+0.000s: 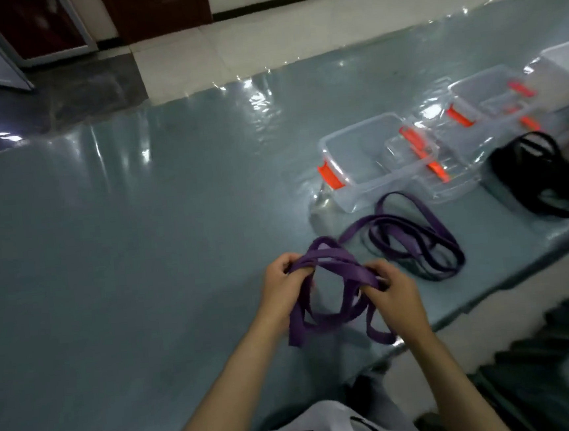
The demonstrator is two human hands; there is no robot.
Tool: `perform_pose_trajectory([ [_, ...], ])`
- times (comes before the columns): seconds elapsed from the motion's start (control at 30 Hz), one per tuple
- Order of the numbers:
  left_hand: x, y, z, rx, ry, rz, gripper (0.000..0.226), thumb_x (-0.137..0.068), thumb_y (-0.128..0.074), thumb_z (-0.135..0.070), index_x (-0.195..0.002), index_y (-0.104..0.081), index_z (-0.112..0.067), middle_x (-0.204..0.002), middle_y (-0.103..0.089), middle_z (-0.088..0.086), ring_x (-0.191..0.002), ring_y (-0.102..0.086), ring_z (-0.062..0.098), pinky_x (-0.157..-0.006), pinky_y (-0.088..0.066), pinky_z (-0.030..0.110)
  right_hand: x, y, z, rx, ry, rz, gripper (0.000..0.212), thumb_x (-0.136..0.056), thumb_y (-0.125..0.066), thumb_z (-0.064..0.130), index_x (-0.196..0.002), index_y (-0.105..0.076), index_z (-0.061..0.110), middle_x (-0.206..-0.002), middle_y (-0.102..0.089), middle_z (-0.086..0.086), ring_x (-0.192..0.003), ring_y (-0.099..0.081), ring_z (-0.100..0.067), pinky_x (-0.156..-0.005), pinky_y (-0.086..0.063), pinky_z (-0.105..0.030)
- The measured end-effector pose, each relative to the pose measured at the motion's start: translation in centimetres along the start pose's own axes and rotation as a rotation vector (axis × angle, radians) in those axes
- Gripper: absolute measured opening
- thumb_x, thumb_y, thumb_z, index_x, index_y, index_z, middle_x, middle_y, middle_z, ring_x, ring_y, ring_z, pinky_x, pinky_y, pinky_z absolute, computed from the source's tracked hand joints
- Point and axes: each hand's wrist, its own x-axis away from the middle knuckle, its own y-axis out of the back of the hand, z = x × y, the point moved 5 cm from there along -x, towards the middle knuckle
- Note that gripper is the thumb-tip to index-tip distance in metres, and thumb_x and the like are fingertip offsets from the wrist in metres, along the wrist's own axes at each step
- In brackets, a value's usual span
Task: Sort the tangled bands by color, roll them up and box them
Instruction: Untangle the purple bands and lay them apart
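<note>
Clear box point(367, 160) holds nothing; both hands grip purple band point(336, 272).

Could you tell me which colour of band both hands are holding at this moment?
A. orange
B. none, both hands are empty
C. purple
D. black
C: the left hand and the right hand both grip loops of the purple band, while the black bands lie untouched on the mat near the clear boxes.
</note>
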Motion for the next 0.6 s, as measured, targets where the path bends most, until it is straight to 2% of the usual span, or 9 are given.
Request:
perform_pose_trajectory([
  [0.1, -1.8, -6.1, 0.5, 0.059, 0.058, 0.006, 0.006, -0.094, -0.070, -0.007, -0.088, -0.070, -0.009, -0.070, -0.067, 0.008, -0.063, -0.062, 0.022, -0.071, -0.052, 0.039, -2.0, 4.9, -2.1, -0.080, -0.022, -0.071, 0.021, -0.087, -0.079, 0.011, -0.093, -0.072, 0.029, -0.088, -0.075, 0.011, -0.085, -0.073, -0.009, -0.075, -0.057, -0.021],
  [0.2, -4.2, -12.1, 1.1, 0.142, 0.157, 0.005, 0.005, -0.094, -0.072, -0.010, -0.096, -0.069, -0.006, -0.078, -0.068, 0.014, -0.067, -0.064, 0.025, -0.071, -0.057, 0.041, -4.6, 9.5, -4.6, -0.117, -0.076, -0.085, 0.017, -0.086, -0.080, 0.015, -0.093, -0.071, 0.028, -0.088, -0.075, 0.007, -0.085, -0.073, -0.014, -0.078, -0.060, -0.033],
  [0.33, -7.2, -19.2, 0.7, 0.210, 0.211, -0.029, 0.028, -0.088, -0.075, 0.001, -0.112, -0.064, -0.006, -0.089, -0.073, 0.011, -0.071, -0.068, 0.022, -0.066, -0.060, 0.037, -8.9, 15.4, -7.2, -0.094, -0.107, -0.098, 0.007, -0.089, -0.075, 0.026, -0.094, -0.070, 0.029, -0.089, -0.074, 0.010, -0.084, -0.071, -0.013, -0.078, -0.060, -0.039],
  [0.43, -8.8, -23.3, -0.1, 0.279, 0.239, 0.006, 0.035, -0.086, -0.077, 0.004, -0.117, -0.065, -0.005, -0.100, -0.075, 0.017, -0.078, -0.070, 0.026, -0.083, -0.060, 0.048, -12.3, 18.4, -8.8, -0.041, -0.117, -0.060, 0.011, -0.089, -0.073, 0.031, -0.099, -0.069, 0.033, -0.089, -0.074, 0.011, -0.083, -0.071, -0.009, -0.075, -0.059, -0.036],
  [0.5, -10.0, -24.6, -0.1, 0.307, 0.210, -0.037, 0.034, -0.085, -0.077, 0.005, -0.116, -0.066, -0.005, -0.105, -0.076, 0.016, -0.086, -0.073, 0.029, -0.092, -0.059, 0.049, -14.7, 19.6, -10.3, 0.024, -0.124, -0.018, 0.018, -0.087, -0.075, 0.032, -0.104, -0.068, 0.035, -0.092, -0.073, 0.013, -0.084, -0.070, -0.008, -0.075, -0.059, -0.036],
  [0.6, -11.5, -25.0, 0.3, 0.102, 0.111, -0.142, 0.047, -0.081, -0.084, -0.003, -0.122, -0.065, -0.017, -0.116, -0.076, 0.005, -0.103, -0.074, 0.023, -0.097, -0.059, 0.043, -18.2, 20.1, -13.2, 0.097, -0.108, 0.080, 0.033, -0.085, -0.077, 0.026, -0.117, -0.067, 0.031, -0.106, -0.073, 0.009, -0.095, -0.070, -0.013, -0.084, -0.058, -0.038],
])
